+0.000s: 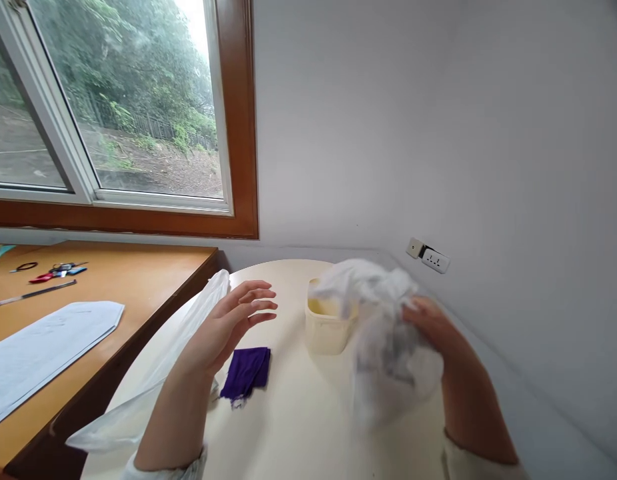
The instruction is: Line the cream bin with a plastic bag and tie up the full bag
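My right hand (428,320) is closed on a white plastic bag (388,373), which is blurred by motion and bunched at the grip. The bag seems to have something greyish inside that I cannot make out. Its upper part overlaps the rim of a cream-coloured plastic bin (328,333) standing upright on the table. My left hand (233,320) is raised over the table with its fingers apart and nothing in them. Below it lies a folded purple cloth (247,373). Behind my left forearm a second white plastic bag (188,340) stretches along the table's left edge.
A round cream table (298,407) stands against the wall. On the left, a wooden desk (153,280) holds sheets of paper (53,347), a pen (33,293) and a bunch of keys (61,269). A wall socket (435,260) sits behind the table at right.
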Demonstrator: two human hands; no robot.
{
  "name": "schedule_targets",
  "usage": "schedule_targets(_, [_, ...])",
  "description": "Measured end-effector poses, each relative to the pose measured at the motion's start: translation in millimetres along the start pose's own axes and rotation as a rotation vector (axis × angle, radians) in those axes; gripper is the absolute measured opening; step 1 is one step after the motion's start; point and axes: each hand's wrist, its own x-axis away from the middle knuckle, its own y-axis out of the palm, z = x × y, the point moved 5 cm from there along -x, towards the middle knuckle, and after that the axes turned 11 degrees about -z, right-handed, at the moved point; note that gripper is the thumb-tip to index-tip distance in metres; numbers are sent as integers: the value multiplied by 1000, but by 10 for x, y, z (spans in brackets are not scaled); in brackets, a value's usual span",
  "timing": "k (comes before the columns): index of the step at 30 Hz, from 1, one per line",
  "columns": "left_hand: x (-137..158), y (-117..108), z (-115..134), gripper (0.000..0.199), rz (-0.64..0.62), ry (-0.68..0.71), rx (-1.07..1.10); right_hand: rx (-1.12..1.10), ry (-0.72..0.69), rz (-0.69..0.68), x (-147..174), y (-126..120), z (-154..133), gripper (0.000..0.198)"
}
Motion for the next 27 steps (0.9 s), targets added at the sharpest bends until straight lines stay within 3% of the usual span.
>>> schedule_targets(1, [-7,3,-1,22,13,0,-18,-81,-14,112,-52,-216,-3,24])
schedule_targets(4, [-36,19,-22,23,64,-16,-126,-269,-227,445,-266,-731,-7,21])
schedule_targets(7, [-85,43,-95,26,105,-49,-295,-379,-332,593,-619,-907,167,14])
schedule_targets(10, [-163,88,-225,31,63,-60,-455,-409,-303,576,-1028,-789,466,14])
schedule_targets(13, [-238,141,-382,37,-19,-55,-604,-418,-200,488,-1320,-521,812,20])
schedule_targets(19, [-311,265,-696,53,-160,-148,-789,-427,-8,276,-1530,-70,1386,30])
schedule_targets(27, [-383,366,-856,46,-166,-125,-851,-423,100,215,-1715,-30,1763,20])
